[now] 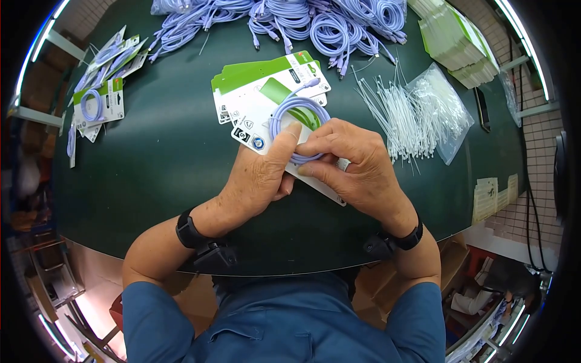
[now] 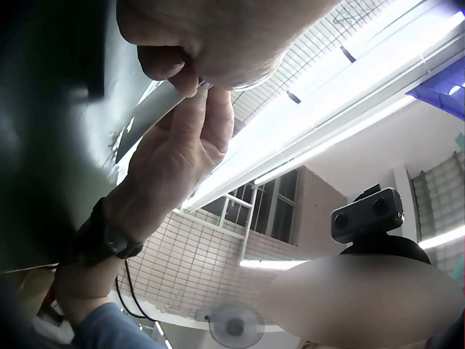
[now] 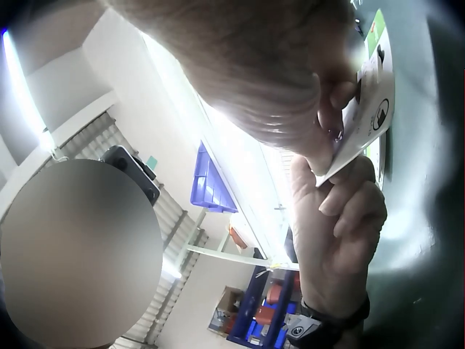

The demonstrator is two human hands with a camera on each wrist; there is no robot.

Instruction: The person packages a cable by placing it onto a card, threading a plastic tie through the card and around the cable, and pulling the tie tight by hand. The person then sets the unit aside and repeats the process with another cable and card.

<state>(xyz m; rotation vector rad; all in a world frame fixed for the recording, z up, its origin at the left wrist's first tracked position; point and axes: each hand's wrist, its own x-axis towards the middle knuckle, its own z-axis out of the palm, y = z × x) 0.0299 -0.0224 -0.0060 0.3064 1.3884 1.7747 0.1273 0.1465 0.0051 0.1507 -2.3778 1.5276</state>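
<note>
In the head view, a coiled lilac cable lies against a white and green card. The left hand grips the card and coil, thumb on top and fingers beneath. Thumb and forefinger of the right hand pinch at the coil's lower right; what lies between their tips is hidden. Seen from the left wrist, the right hand meets the card's edge. From the right wrist, the left hand is under the card.
More cards lie just beyond the hands. Lilac cables are heaped at the back, white ties and a plastic bag to the right, stacked cards at the back right. Carded cables lie on the left of the green table.
</note>
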